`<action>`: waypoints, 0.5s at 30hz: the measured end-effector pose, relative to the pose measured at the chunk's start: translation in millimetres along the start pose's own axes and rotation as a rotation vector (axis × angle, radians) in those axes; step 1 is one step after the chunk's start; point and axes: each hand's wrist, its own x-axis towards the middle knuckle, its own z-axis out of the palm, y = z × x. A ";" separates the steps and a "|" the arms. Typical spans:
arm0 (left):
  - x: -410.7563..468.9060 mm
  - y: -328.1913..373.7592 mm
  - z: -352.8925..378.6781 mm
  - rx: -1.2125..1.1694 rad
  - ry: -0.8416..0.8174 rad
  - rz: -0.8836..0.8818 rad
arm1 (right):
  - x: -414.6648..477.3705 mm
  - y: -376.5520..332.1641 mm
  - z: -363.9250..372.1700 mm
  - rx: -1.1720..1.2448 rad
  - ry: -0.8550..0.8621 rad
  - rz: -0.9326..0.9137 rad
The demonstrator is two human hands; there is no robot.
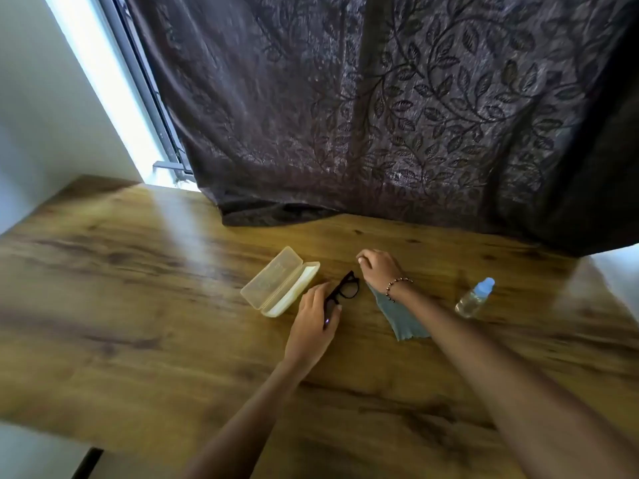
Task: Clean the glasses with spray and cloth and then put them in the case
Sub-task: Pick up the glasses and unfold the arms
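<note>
Glasses: a black-framed pair (343, 291) just below the middle of the frame, 1 end in the left hand, the other lens poking up and to the right, free of both hands.
Left hand (315, 314): reaches in from the bottom edge, back of the hand up, fingers and thumb curled round the near end of the glasses and gripping it.
Right hand (378, 271): comes in from the lower right, wrist bent, fingers curled under and closed over the top of the cloth; its knuckles sit just right of the glasses.
Cloth (399, 318): grey-blue, trailing from under the right palm down toward the lower right, its lower edge on the table.
Bracelet (397, 286): 1 beaded string on the right wrist.
Case (280, 285): translucent pale yellow, hinged open, lying just left of the left hand's fingertips.
Spray bottle (475, 299): clear with a pale blue cap, right of the right forearm and well apart from the glasses; it leans to the upper right, and whether it stands or lies cannot be told.
Table (138, 305): glossy wood grain with a bright streak of light at left of centre.
Curtain (415, 115): dark, woven with leafy vines, filling the upper frame and resting on the table's far edge.
Window (114, 81): a bright strip with a grey frame at upper left.
Wall (34, 98): white, far left.
Writing: faint marks on the case lid, too blurred to read.
</note>
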 end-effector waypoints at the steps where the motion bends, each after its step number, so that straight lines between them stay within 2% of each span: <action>1: 1.0 -1.8 -0.7 0.003 -0.015 -0.005 | 1.0 0.8 1.7 0.004 -0.004 0.012; 5: -1.9 -5.3 -4.4 0.051 -0.081 -0.058 | 1.7 0.7 6.6 0.039 -0.049 0.050; 10: -11.4 -8.3 -4.7 0.128 -0.008 -0.032 | 1.2 -1.1 12.4 0.073 -0.098 0.044; 15: -9.2 -5.3 -4.1 0.107 -0.017 -0.018 | 1.9 -1.7 13.4 0.199 -0.089 0.104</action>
